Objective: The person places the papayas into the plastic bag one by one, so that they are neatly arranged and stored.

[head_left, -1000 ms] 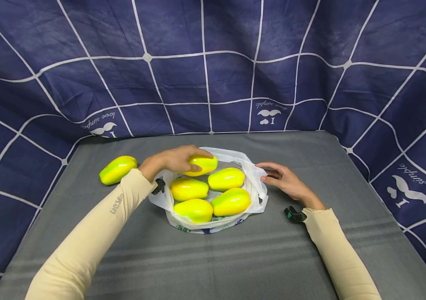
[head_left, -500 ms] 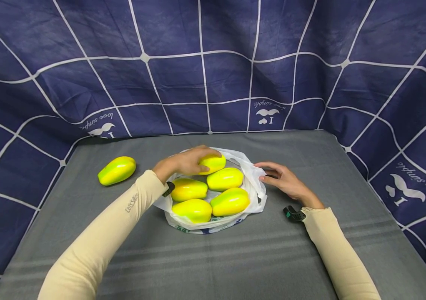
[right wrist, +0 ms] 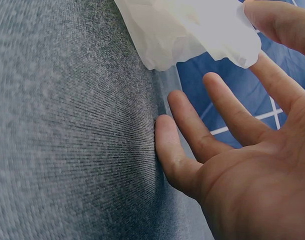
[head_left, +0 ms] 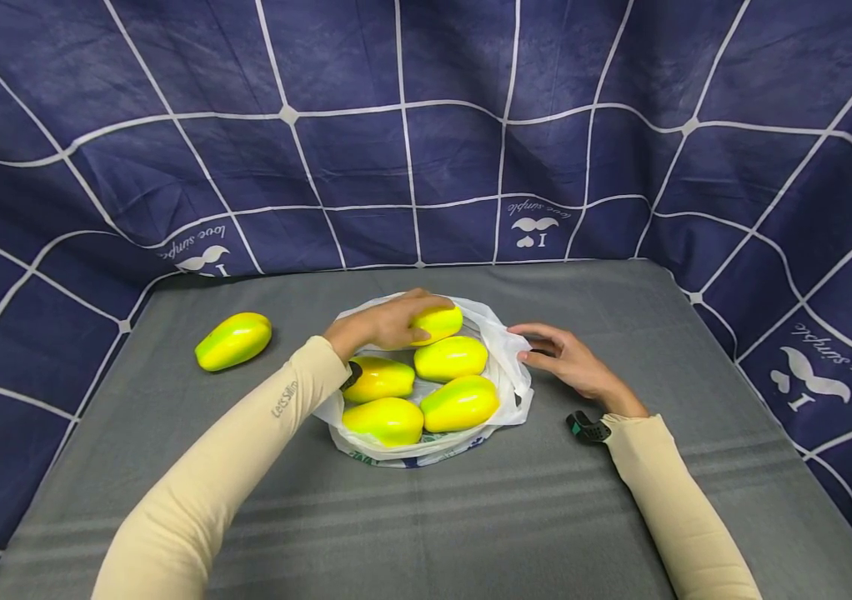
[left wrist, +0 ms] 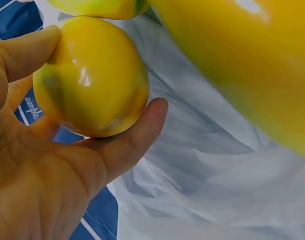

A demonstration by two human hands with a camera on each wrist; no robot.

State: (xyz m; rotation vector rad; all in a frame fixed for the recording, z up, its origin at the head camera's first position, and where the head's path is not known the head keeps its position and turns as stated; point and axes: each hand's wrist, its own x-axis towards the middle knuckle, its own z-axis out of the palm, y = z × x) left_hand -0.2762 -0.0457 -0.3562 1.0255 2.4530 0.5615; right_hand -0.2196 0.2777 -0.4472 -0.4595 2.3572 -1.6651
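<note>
In the head view a white plastic bag (head_left: 510,367) lies spread with its mouth facing up. Several yellow-green papayas, among them a front right papaya (head_left: 460,404), lie inside it. My left hand (head_left: 388,323) reaches over the bag's far side and grips a papaya (head_left: 439,323) there. In the left wrist view thumb and fingers curve around that papaya's (left wrist: 95,77) rounded end. My right hand (head_left: 572,364) is at the bag's right edge. In the right wrist view its thumb and index finger pinch the bag's rim (right wrist: 192,35), and the other fingers are spread beside it.
One more papaya (head_left: 233,342) lies on the grey cloth-covered table (head_left: 426,533), left of the bag. A dark blue curtain (head_left: 456,158) with white lines stands behind and at both sides.
My left hand has moved right with the papaya, along the bag's far side towards its far right. My right hand has stayed at the bag's edge.
</note>
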